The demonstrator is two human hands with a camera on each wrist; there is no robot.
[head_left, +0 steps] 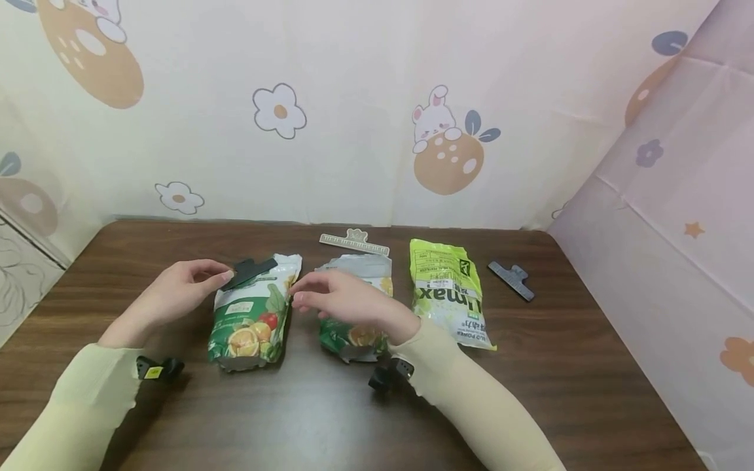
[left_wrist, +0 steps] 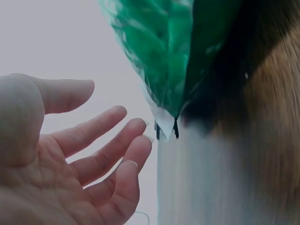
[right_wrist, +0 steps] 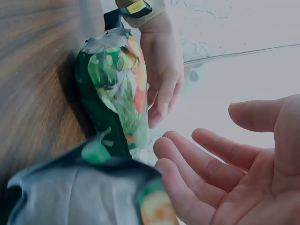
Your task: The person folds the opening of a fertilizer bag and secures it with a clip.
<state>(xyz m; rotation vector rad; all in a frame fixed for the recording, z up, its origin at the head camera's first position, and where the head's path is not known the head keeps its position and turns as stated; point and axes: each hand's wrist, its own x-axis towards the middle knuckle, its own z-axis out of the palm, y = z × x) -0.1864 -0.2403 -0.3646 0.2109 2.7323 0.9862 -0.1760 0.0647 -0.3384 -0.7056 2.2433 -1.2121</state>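
A green and white bag point(head_left: 244, 333) printed with fruit and vegetables lies at the left, a black clip point(head_left: 250, 271) across its far end. Over that bag's left side, my left hand point(head_left: 182, 288) has its fingertips right at the clip. In the left wrist view, thumb and fingers are apart, with the bag's green side point(left_wrist: 159, 51) beyond them. My right hand point(head_left: 344, 297) hovers over a second green and silver bag point(head_left: 347, 339), partly covering it. Its fingers, loosely bent and holding nothing in the right wrist view, reach toward the left bag's right edge.
A yellow-green bag point(head_left: 444, 281) lies to the right of the two green ones. Beyond it is a dark grey clip point(head_left: 511, 280). A pale ruler-like clip point(head_left: 353, 242) lies behind the middle bag. A patterned curtain point(head_left: 353, 131) hangs along the wooden table's point(head_left: 283, 418) far edge.
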